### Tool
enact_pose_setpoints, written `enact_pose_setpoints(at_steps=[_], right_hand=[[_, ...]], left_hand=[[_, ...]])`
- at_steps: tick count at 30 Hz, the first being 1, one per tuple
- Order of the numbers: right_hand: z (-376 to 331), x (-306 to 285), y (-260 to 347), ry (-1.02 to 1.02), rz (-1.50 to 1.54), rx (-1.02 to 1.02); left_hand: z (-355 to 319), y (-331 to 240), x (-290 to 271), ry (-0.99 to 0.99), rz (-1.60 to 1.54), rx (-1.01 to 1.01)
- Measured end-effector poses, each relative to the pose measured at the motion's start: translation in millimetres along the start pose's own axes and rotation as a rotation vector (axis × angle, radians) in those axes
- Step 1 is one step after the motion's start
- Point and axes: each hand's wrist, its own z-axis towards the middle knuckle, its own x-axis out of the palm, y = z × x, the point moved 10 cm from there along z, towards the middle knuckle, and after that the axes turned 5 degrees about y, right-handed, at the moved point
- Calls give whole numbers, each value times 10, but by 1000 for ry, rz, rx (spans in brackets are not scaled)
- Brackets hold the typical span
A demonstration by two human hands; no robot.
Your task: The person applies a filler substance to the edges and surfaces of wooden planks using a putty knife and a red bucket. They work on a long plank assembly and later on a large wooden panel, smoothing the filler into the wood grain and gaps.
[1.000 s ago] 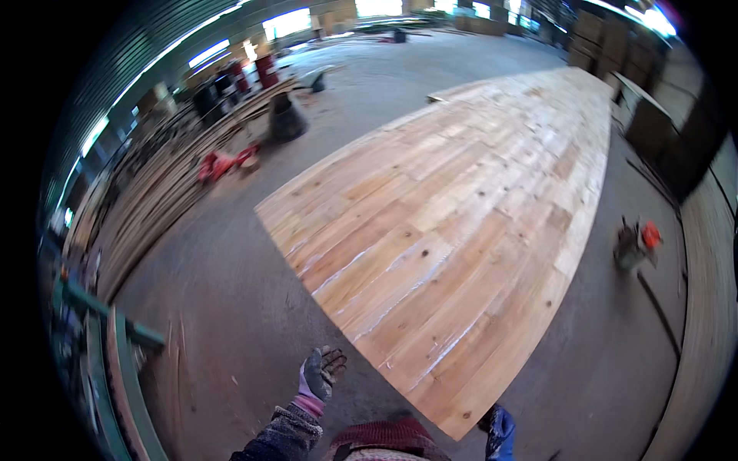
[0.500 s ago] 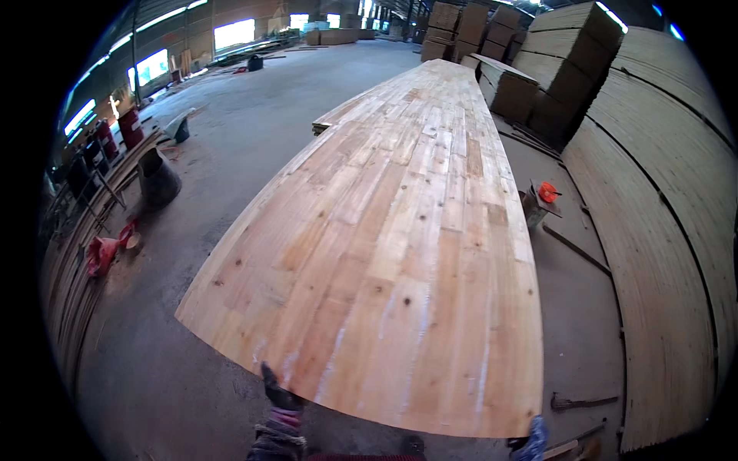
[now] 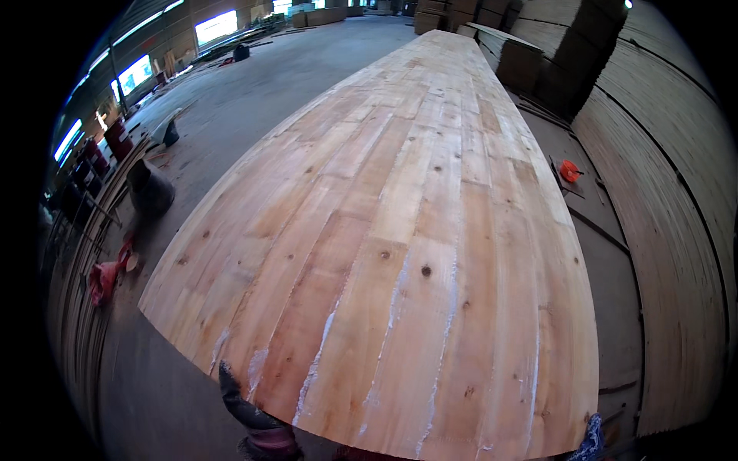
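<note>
Long wooden panel (image 3: 400, 253) gripped by both gloved hands (near edge), stacked boards (image 3: 669, 253) just right.

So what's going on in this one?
A person in work gloves is gripping the near end of a long glued wooden panel in a warehouse. The left hand is on its near edge toward the left corner; the right hand is at the right corner, only its blue glove edge showing. The panel stretches away over the concrete floor. Stacked boards run along the right, with an orange tool on the floor beside them.
</note>
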Motion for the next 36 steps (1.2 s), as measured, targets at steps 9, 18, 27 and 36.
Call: enact_pose_setpoints(at_steps=[9,18,27,36], right_hand=[[-18,63,115,-40,132,1],[-295,97,129,-29,82,3],[-390,359,-149,-75,815,702],[-835,936,-118,127,1048,984]], left_hand=[[172,215,56,64,-11,-147],[259,446,279,307,-180,-271],[386,529,12,165,-249,-262],[-56,1112,-52,163,-468,-611]])
